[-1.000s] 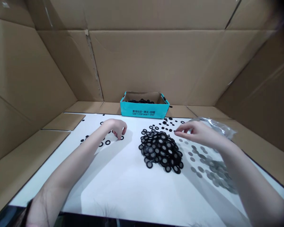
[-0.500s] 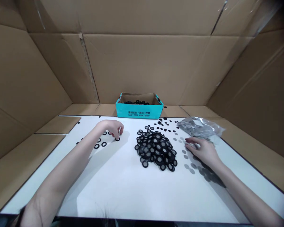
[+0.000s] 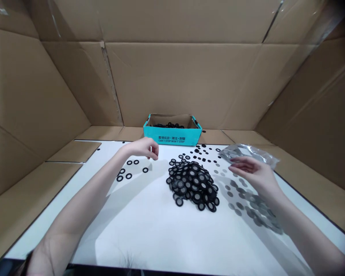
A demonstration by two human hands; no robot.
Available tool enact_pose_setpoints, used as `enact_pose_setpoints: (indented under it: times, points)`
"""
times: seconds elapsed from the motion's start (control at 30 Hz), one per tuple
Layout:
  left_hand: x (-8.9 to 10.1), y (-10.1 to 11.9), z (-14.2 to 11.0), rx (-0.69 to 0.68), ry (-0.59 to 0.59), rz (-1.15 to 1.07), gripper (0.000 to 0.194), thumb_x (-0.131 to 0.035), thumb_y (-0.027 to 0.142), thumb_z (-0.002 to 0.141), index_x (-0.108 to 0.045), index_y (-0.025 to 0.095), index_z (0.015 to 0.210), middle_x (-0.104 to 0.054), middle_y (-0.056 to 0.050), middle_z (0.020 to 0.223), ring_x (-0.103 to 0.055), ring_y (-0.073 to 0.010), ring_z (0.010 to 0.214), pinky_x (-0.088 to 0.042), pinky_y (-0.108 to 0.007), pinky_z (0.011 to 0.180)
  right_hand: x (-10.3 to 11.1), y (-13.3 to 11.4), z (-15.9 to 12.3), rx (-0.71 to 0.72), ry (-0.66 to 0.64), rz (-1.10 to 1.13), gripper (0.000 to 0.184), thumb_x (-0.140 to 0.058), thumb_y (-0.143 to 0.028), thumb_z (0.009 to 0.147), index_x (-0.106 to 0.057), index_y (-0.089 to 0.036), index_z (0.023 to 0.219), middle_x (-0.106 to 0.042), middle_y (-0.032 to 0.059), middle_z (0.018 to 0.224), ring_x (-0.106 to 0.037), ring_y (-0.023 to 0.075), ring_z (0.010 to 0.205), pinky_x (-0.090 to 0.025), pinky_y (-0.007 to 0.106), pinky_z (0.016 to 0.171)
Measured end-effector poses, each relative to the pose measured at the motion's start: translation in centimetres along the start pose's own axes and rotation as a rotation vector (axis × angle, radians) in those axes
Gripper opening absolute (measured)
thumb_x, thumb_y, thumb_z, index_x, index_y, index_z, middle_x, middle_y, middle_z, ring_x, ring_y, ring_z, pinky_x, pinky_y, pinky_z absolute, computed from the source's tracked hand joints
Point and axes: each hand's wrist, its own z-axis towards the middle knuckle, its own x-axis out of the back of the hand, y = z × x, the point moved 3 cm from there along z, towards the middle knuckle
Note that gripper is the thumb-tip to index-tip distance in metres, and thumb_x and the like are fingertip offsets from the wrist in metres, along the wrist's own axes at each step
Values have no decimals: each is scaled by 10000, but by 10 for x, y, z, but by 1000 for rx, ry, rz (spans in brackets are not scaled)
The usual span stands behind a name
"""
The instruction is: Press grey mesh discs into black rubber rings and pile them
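A pile of black rings with grey mesh centres lies in the middle of the white table. My left hand hovers above the table left of the pile, fingers curled in a pinch on something too small to name. A few empty black rings lie just below it. My right hand is raised right of the pile, fingers loosely stretched, holding nothing I can see. Grey mesh discs are scattered under and beside it.
A teal cardboard box holding black rings stands at the table's far edge. A crumpled clear plastic bag lies at the back right. Small black dots are strewn behind the pile. Brown cardboard walls enclose the table on three sides.
My left hand has lifted off the table and moved right, away from the loose rings. My right hand has risen from the grey discs and now hovers above them.
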Motion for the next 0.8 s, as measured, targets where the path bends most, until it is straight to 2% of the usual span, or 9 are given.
enact_pose_setpoints:
  times: [0.07, 0.2, 0.3, 0.37, 0.5, 0.6, 0.67, 0.8]
  points:
    - [4, 16, -7, -79, 79, -82, 211, -679, 336, 820, -703, 129, 856, -738, -68, 836, -673, -141, 713, -510, -238, 671, -10, -28, -4, 52, -25, 100, 449, -800, -566, 620, -680, -252, 917, -769, 78, 866, -744, 278, 873, -611, 437, 842]
    - [9, 50, -26, -224, 188, -252, 251, -645, 306, 865, -698, 112, 1015, -741, -89, 917, -680, -124, 772, -558, -241, 718, -40, -91, -17, 163, -140, 418, 372, -899, -423, 623, -701, -235, 877, -761, 43, 806, -742, 215, 792, -617, 395, 801]
    - [12, 74, -43, -416, 284, -512, 282, -746, 254, 813, -679, 110, 1046, -706, -32, 774, -664, -100, 676, -559, -215, 642, -63, -131, -26, 225, -234, 553, 349, -899, -389, 653, -692, -239, 891, -755, 15, 748, -747, 201, 759, -609, 372, 763]
    - [13, 86, -53, -509, 339, -601, 282, -783, 212, 797, -670, 122, 1038, -670, 9, 702, -657, -85, 639, -543, -183, 597, -74, -150, -31, 268, -251, 619, 338, -886, -368, 679, -683, -242, 916, -755, 4, 747, -741, 191, 749, -591, 348, 718]
    - [15, 99, -66, -609, 431, -623, 322, -817, 189, 788, -660, 162, 1069, -710, 6, 764, -708, -101, 709, -574, -175, 629, -84, -171, -35, 348, -190, 670, 293, -863, -324, 706, -659, -242, 900, -737, -11, 761, -707, 169, 723, -548, 326, 673]
    - [16, 100, -70, -644, 491, -569, 326, -820, 211, 799, -660, 184, 1082, -721, 6, 795, -725, -114, 761, -600, -188, 680, -85, -178, -39, 440, -58, 611, 220, -831, -271, 748, -646, -256, 866, -726, -12, 805, -697, 172, 767, -526, 340, 704]
    - [16, 100, -70, -644, 504, -546, 300, -806, 207, 817, -661, 187, 1079, -718, 8, 795, -722, -110, 759, -602, -186, 681, -84, -181, -42, 501, 22, 564, 187, -814, -241, 776, -643, -269, 847, -723, -8, 828, -685, 182, 796, -511, 357, 724]
    - [14, 100, -69, -659, 503, -557, 289, -787, 193, 840, -654, 193, 1097, -727, 6, 821, -729, -110, 774, -603, -185, 687, -82, -185, -44, 566, 87, 543, 156, -789, -232, 814, -644, -286, 840, -725, 4, 857, -667, 209, 841, -479, 387, 746]
